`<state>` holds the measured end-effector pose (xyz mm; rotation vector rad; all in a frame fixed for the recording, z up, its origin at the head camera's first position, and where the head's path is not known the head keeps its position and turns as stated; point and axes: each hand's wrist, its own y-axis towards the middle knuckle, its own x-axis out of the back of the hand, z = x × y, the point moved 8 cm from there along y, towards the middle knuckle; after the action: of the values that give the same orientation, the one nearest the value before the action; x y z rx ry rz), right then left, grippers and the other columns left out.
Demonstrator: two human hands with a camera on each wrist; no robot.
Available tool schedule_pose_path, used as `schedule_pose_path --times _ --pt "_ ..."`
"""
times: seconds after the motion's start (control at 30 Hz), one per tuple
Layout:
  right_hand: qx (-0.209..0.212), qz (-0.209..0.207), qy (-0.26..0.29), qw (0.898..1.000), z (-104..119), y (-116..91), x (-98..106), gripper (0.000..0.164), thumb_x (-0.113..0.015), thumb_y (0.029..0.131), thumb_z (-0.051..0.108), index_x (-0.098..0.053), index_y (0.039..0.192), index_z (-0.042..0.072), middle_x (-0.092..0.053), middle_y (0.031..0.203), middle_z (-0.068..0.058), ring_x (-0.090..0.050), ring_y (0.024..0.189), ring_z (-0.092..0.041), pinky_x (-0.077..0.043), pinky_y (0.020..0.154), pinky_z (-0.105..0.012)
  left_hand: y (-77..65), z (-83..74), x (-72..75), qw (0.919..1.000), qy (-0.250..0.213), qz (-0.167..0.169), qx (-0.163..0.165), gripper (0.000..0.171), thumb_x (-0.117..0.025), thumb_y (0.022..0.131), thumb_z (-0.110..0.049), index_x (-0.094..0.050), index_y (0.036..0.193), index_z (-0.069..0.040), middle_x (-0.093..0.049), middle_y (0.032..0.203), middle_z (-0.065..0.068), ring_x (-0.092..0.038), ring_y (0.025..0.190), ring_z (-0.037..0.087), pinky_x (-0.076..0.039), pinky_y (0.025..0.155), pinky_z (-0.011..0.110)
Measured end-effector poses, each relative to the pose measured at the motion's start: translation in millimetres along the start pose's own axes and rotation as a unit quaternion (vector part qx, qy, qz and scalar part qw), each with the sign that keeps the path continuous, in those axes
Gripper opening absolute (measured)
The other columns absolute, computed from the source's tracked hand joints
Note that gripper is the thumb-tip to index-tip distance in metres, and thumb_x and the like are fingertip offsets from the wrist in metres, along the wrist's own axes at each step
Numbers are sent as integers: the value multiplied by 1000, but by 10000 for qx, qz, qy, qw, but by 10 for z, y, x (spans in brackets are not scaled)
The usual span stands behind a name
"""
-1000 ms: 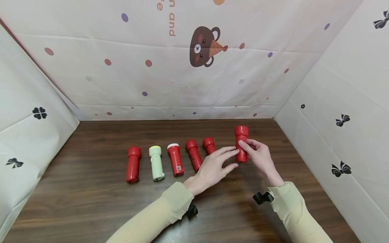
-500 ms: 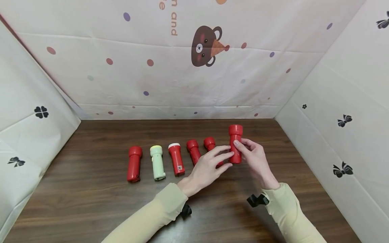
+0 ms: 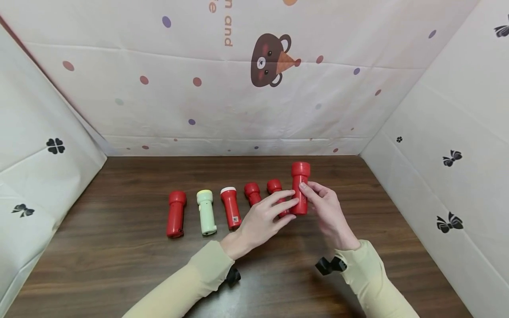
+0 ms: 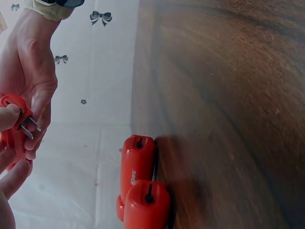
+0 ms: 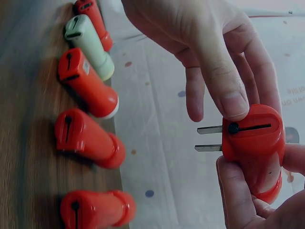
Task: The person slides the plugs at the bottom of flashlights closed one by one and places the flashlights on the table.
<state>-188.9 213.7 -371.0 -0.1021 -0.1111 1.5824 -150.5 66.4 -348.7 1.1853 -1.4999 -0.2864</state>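
A red flashlight (image 3: 298, 179) is held up above the table in both hands, head end away from me. My right hand (image 3: 328, 214) grips its body from the right, thumb on top. At its tail end my left hand (image 3: 257, 221) has the thumb (image 5: 234, 102) on the black slider knob (image 5: 233, 128), with fingers around the side. Two metal plug prongs (image 5: 209, 148) stick out of the tail, in both wrist views. Left of the hands, a row of flashlights lies on the table: several red ones, including a white-rimmed one (image 3: 230, 207), and a pale green one (image 3: 206, 214).
The brown wooden table (image 3: 99, 265) meets a white printed backdrop (image 3: 159, 110) at its far edge. White sheets also stand at the left and right sides. Two red flashlights (image 3: 252, 193) (image 3: 274, 185) are partly hidden behind my left hand.
Both hands have moved left together with the held flashlight, toward the row. My left hand now covers more of the nearby red flashlights. The row itself lies as before.
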Motion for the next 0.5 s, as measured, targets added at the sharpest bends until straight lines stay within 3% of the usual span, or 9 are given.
schedule_pose_path --times 0.27,0.5 --pt "-122 363 605 9974 41 -48 -180 20 -56 96 27 -56 109 12 -71 86 10 -69 76 -3 -60 69 -25 -45 -19 175 9998 -64 -193 -39 49 -77 80 -25 -63 126 -18 -58 132 1 -62 113 10 -54 92 20" --pt "-222 674 879 9936 58 -107 -331 16 -51 98 26 -56 108 14 -73 86 10 -70 75 -4 -59 68 -24 -108 -31 328 9994 -46 -319 -103 50 -79 78 -25 -63 124 -16 -59 131 1 -60 116 11 -55 89 18"
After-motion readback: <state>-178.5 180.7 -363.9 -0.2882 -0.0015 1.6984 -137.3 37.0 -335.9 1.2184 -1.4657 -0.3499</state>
